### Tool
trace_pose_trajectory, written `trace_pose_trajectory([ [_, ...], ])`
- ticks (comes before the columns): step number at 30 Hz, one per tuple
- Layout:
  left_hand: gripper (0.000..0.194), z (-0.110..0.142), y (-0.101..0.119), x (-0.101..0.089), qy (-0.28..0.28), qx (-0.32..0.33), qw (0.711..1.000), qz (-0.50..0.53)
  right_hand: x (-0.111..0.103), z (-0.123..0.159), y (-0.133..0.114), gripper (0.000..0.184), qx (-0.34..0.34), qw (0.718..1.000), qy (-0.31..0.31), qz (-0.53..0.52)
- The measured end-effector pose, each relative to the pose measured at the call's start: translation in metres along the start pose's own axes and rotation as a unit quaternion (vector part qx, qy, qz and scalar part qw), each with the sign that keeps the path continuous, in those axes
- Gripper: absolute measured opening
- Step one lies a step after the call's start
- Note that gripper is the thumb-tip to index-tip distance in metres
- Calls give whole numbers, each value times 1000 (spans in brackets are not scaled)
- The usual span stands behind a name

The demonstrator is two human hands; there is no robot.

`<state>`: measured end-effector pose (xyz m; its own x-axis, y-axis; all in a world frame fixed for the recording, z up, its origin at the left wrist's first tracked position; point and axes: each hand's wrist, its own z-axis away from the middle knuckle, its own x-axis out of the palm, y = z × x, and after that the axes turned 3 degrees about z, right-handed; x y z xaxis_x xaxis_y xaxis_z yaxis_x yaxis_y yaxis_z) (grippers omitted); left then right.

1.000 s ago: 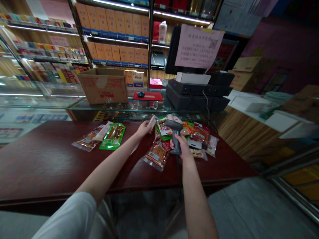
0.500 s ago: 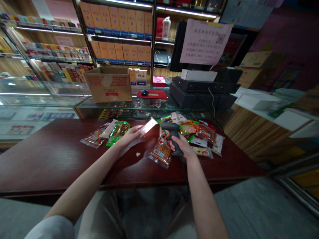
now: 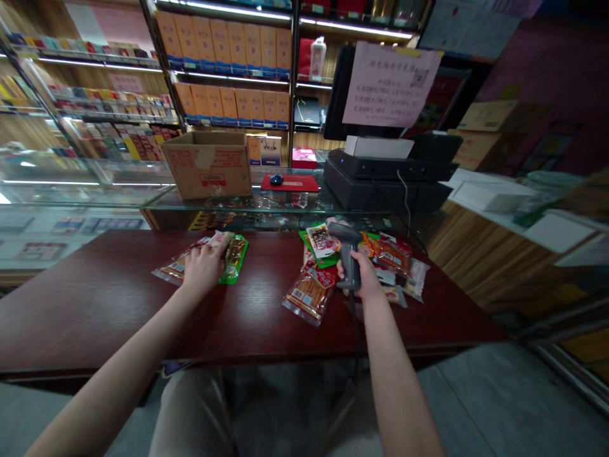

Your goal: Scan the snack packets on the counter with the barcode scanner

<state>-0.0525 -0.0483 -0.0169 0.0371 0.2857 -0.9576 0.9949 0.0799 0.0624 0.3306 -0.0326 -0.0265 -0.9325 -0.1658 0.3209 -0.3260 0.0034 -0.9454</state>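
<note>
The right hand [image 3: 364, 273] is wrapped around the grip of a dark handheld scanner [image 3: 349, 260], which is held upright in front of the packet pile at the right of the tabletop [image 3: 118, 311]; its cable [image 3: 353, 324] hangs downward. The scanner is probably light and rigid, with a hard casing; the narrow grip below the head is the proper holding point.

The left hand [image 3: 204, 263] lies over the packets at the left, fingers curved downward. Whether it pinches one cannot be told, as the palm side is hidden. Beside its fingers lies a green-edged packet [image 3: 235, 257]; a clear-edged packet [image 3: 169, 273] extends on the other side.

The red-labelled packet [image 3: 310, 295] lies flat near the scanner. Such packets are likely light, pliable and somewhat slippery; a flat edge seal should offer the surest hold.

The tabletop is dark reddish, smooth and glossy. Behind it stands a glass display case [image 3: 290, 202] bearing a cardboard box [image 3: 207, 168] and a monitor [image 3: 335, 101] with a paper sheet [image 3: 390, 86] attached. Lit shelves [image 3: 228, 74] line the back wall.
</note>
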Motion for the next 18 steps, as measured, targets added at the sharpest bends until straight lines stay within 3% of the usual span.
trace_pose_trajectory([
  [3,55,2,-7,6,2,-28,998,-47,-22,-4,-18,29,-18,999,41,-4],
  [6,49,-5,14,13,39,-3,998,-43,-41,-6,-28,27,-60,997,52,-14],
  [9,46,-23,68,17,28,94,994,46,-53,-6,-28,28,-66,996,41,-37],
  [12,49,-51,142,19,2,155,971,180,-59,-5,-22,32,-47,998,31,-41],
  [15,60,-78,213,22,-28,163,952,258,-63,-4,-17,34,-43,998,12,-39],
  [18,76,-95,260,29,-82,149,940,294,-64,-4,-13,34,-43,999,1,-32],
])
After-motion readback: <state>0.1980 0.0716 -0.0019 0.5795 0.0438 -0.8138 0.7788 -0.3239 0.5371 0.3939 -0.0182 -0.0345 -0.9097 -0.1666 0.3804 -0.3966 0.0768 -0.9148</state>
